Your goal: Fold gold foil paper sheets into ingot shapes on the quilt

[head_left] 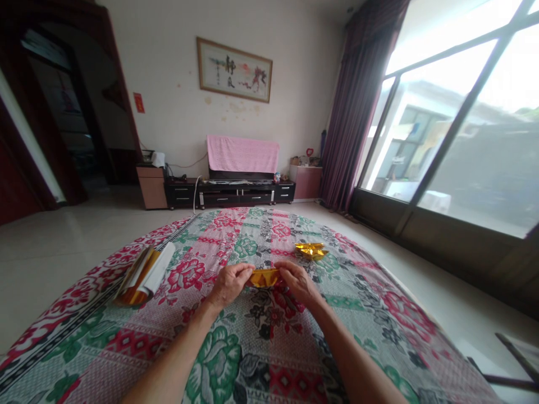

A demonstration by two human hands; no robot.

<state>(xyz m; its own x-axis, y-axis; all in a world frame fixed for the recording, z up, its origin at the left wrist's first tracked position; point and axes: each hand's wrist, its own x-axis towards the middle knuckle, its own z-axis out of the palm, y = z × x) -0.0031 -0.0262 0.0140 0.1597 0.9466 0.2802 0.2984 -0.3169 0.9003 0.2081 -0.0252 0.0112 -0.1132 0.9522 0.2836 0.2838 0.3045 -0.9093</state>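
A small piece of folded gold foil paper is stretched between my two hands, just above the flowered cloth. My left hand pinches its left end between thumb and fingers. At the right end, my right hand grips it in the same way. Beyond my right hand, folded gold foil pieces lie on the cloth. To the left of my left hand rests a stack of gold and white paper sheets, curled at the edges.
The patterned cloth covers a large round-edged surface in front of me. Farther back are a low black cabinet, a pink towel over a screen, a framed picture, purple curtains and a large window at right.
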